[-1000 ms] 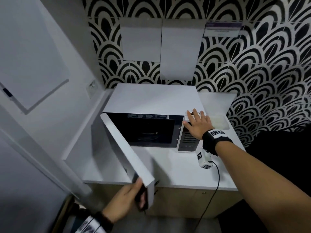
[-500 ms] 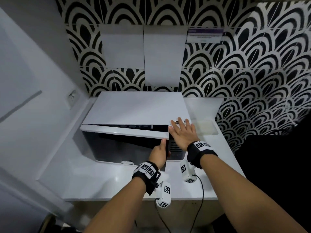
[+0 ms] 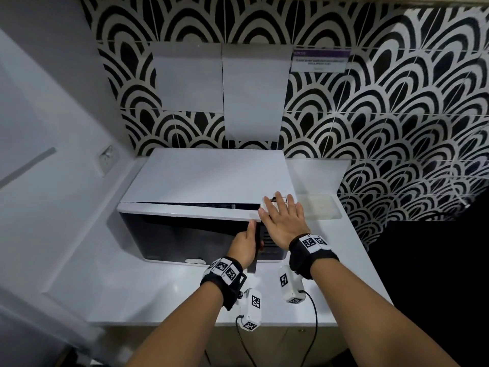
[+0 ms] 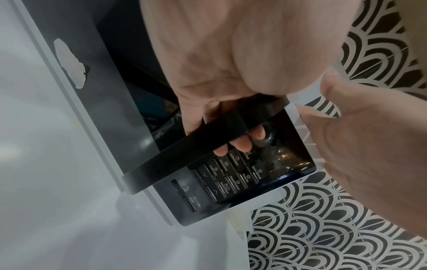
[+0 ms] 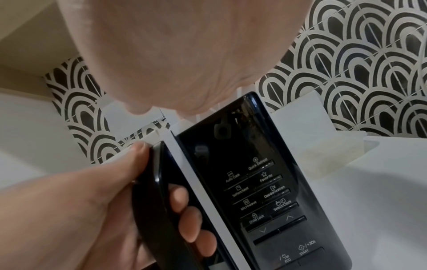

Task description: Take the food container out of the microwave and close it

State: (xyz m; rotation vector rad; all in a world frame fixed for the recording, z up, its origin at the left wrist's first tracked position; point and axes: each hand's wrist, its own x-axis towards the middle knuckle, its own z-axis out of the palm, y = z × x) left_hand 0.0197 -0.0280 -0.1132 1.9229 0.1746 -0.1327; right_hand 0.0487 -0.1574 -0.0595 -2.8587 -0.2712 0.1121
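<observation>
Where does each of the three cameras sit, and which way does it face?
Head: looks forward and down at the white microwave; both forearms, left hand and right hand show.
Left wrist: looks along the left hand, whose fingers curl round the black door handle.
Right wrist: looks under the right palm at the control panel.
Both wrist views share the handle and control panel.

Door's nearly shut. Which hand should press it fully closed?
Left. The left hand already has its grip round the black door handle; the right hand lies flat on the microwave top, steadying it.
</observation>
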